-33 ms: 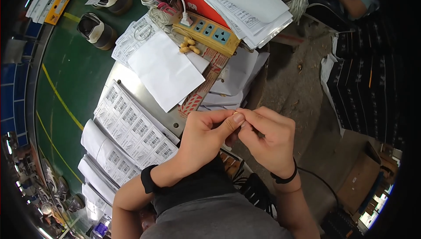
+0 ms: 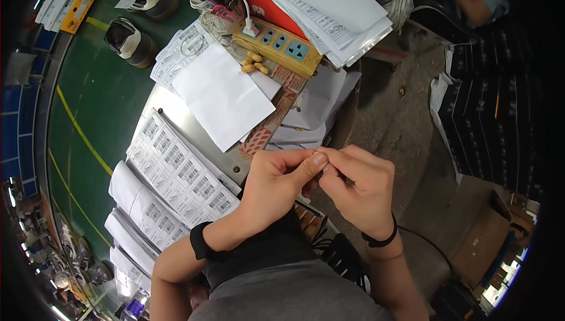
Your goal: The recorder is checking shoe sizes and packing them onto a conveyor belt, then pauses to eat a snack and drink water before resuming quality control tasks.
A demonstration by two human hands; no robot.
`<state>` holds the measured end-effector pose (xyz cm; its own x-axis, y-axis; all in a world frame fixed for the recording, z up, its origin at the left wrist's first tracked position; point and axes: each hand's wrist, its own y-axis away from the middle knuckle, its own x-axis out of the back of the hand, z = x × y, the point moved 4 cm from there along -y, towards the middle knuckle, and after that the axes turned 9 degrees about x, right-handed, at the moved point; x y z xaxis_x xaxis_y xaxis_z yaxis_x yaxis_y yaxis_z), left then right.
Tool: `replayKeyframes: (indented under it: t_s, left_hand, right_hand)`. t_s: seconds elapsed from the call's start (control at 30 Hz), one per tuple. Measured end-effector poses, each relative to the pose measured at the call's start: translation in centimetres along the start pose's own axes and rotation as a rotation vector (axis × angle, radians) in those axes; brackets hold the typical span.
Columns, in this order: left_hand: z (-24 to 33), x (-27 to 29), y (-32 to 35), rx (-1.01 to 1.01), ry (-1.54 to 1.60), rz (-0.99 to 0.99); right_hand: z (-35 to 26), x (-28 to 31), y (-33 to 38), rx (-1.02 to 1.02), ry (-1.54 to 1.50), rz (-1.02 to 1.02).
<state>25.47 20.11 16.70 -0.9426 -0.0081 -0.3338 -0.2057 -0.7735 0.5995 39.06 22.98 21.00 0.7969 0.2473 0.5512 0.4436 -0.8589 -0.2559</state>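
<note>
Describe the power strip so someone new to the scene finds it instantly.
Start at the cluttered table ahead of the hands and go to its far end, below the big stack of white papers. The power strip lies slanted there: a yellow bar with blue sockets, one white plug in it, peanuts beside it.

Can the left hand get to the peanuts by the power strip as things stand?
Probably yes, but not freely. The left hand is pinched fingertip to fingertip with the right hand, so it is occupied. The peanuts lie uncovered beside the yellow power strip, with only flat white paper lying between.
</note>
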Motion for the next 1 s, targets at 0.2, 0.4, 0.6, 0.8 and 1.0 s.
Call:
replayKeyframes:
  t_s: [0.2,0.4,0.6,0.8,1.0]
  left_hand:
    - [-0.6,0.0,0.1,0.033,0.08,-0.056]
    - [-0.4,-0.1,-0.6,0.125,0.263,-0.241]
    - [-0.9,0.8,-0.2,0.148,0.364,-0.225]
    - [-1.0,0.4,-0.5,0.095,0.337,-0.226]
    - [-2.1,0.2,-1.3,0.201,0.369,-0.227]
  right_hand:
    - [1.8,0.3,0.0,-0.194,-0.226,0.002]
    - [4.7,1.1,-0.3,-0.111,0.107,0.076]
    - [1.2,1.1,-0.4,0.046,-0.137,-0.047]
    - [-0.1,0.5,-0.2,0.13,0.092,0.057]
    - [0.2,0.1,0.0,0.158,0.161,0.095]
